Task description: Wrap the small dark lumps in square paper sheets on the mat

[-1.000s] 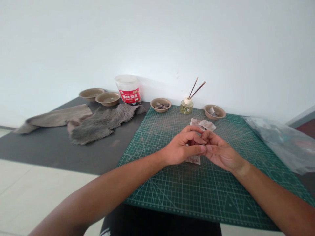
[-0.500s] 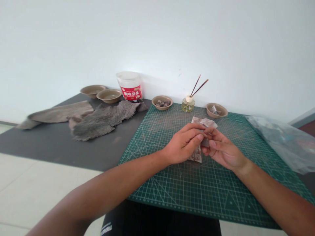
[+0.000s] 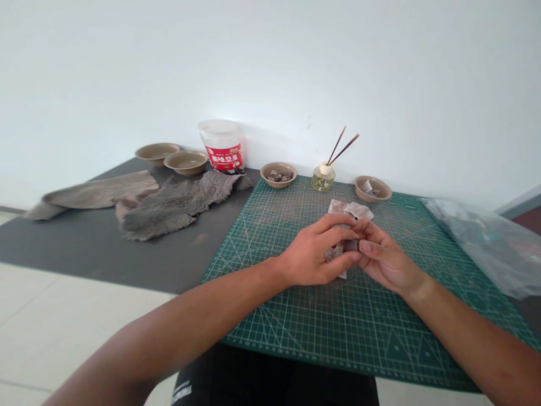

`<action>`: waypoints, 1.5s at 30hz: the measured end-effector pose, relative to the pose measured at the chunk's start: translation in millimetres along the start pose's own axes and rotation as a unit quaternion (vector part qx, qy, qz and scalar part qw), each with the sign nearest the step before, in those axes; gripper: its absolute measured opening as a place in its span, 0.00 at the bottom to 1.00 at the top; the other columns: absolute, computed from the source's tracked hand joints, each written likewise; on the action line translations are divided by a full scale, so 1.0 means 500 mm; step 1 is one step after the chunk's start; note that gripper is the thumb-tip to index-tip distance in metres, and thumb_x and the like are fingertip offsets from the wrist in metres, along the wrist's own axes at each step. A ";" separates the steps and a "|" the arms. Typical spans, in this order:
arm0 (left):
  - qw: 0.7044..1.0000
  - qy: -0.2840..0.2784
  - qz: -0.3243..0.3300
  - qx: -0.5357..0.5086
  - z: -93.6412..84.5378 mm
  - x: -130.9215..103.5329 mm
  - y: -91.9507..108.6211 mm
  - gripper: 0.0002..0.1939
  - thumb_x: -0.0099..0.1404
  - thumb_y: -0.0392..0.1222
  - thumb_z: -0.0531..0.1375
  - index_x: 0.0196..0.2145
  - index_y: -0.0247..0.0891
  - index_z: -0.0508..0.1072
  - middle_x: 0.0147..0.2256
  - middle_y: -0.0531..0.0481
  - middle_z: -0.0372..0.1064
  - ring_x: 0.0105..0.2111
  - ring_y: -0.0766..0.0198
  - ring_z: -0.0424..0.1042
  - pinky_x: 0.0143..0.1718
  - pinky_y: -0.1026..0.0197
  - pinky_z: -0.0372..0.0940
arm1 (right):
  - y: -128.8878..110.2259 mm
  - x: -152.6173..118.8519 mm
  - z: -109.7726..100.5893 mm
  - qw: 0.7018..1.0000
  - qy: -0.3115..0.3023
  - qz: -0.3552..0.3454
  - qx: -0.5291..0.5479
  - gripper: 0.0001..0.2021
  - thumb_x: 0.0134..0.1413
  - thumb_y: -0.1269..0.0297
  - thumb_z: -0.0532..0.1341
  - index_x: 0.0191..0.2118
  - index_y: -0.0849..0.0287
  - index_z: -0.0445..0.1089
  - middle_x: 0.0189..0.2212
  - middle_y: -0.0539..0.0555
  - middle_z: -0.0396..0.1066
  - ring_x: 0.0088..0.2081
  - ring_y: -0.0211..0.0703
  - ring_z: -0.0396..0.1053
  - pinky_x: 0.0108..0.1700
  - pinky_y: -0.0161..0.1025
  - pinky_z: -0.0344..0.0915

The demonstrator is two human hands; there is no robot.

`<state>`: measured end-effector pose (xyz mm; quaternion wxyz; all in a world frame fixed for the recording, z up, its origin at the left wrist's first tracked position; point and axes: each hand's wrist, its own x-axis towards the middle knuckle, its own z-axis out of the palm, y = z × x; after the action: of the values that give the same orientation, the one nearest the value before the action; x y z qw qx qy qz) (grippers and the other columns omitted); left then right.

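Observation:
Above the green cutting mat, my two hands meet over a small flat-faced grey-brown piece [image 3: 351, 246], possibly stone. My right hand [image 3: 391, 262] pinches it between thumb and fingers. My left hand [image 3: 315, 251] curls around its left side, with thumb below and fingers above, the tips close against my right fingers. Part of the piece is hidden by the fingers. Under the hands lies a crumpled, brown-stained white paper or wipe [image 3: 339, 207], partly covered by my left hand.
The cutting mat [image 3: 296, 327] covers the dark table's right part. At the back stand a bowl of small stones [image 3: 279, 185], a reed diffuser [image 3: 323, 178] and another bowl [image 3: 373, 197]. Grey cloths [image 3: 169, 208], two bowls [image 3: 186, 171] and a tub [image 3: 224, 149] are left; a plastic bag [image 3: 486, 242] lies right.
My left thumb has slid down and to the right, opening a gap between it and the fingers. My right hand stays nearly in place with the piece.

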<state>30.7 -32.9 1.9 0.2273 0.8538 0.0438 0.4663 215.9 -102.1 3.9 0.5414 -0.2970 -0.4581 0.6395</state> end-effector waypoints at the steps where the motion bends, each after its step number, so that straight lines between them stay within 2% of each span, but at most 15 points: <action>1: 1.000 0.001 0.003 0.003 0.000 0.000 0.000 0.14 0.68 0.44 0.60 0.50 0.37 0.70 0.55 0.39 0.65 0.54 0.55 0.70 0.55 0.52 0.68 | 0.000 0.000 0.000 1.000 -0.001 0.001 0.002 0.12 0.58 0.66 0.67 0.48 0.50 0.70 0.41 0.50 0.73 0.42 0.39 0.73 0.40 0.33 0.73; 8: 1.000 0.012 -0.005 0.016 0.001 0.002 0.004 0.13 0.68 0.43 0.59 0.49 0.38 0.70 0.54 0.40 0.67 0.52 0.56 0.71 0.53 0.53 0.70 | 0.002 -0.003 -0.003 1.000 0.007 0.006 -0.005 0.12 0.61 0.65 0.64 0.50 0.51 0.70 0.42 0.51 0.72 0.42 0.39 0.72 0.42 0.34 0.72; 18: 0.999 0.011 -0.025 0.028 0.001 0.003 0.004 0.15 0.68 0.41 0.59 0.52 0.39 0.69 0.53 0.42 0.68 0.52 0.58 0.71 0.52 0.53 0.72 | 0.011 -0.004 -0.004 0.999 0.013 0.030 0.004 0.12 0.62 0.63 0.64 0.51 0.54 0.71 0.36 0.49 0.70 0.34 0.35 0.71 0.36 0.31 0.72; 25: 0.999 0.011 -0.027 0.029 0.005 0.002 0.000 0.15 0.68 0.41 0.60 0.51 0.37 0.69 0.53 0.41 0.68 0.52 0.59 0.71 0.52 0.56 0.71 | 0.014 -0.003 -0.008 0.999 0.022 0.033 0.011 0.13 0.62 0.62 0.64 0.52 0.53 0.72 0.36 0.50 0.71 0.35 0.36 0.70 0.37 0.33 0.71; 37: 0.998 0.026 -0.024 0.044 -0.001 0.002 -0.002 0.15 0.68 0.43 0.61 0.51 0.39 0.69 0.53 0.42 0.69 0.51 0.57 0.72 0.51 0.53 0.71 | 0.008 -0.002 -0.003 1.000 0.012 0.025 0.015 0.10 0.63 0.61 0.62 0.49 0.52 0.71 0.40 0.51 0.72 0.36 0.36 0.70 0.39 0.33 0.70; 45: 0.999 0.027 -0.011 0.020 -0.004 0.006 0.004 0.13 0.68 0.43 0.61 0.49 0.37 0.71 0.50 0.42 0.71 0.48 0.58 0.74 0.50 0.54 0.72 | 0.004 -0.003 0.002 0.999 0.019 0.029 -0.020 0.09 0.61 0.62 0.65 0.46 0.51 0.71 0.36 0.49 0.70 0.35 0.37 0.68 0.39 0.34 0.69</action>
<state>30.7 -33.2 5.9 0.2137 0.8446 0.0687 0.4860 214.7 -103.9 2.3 0.5250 -0.3329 -0.4517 0.6400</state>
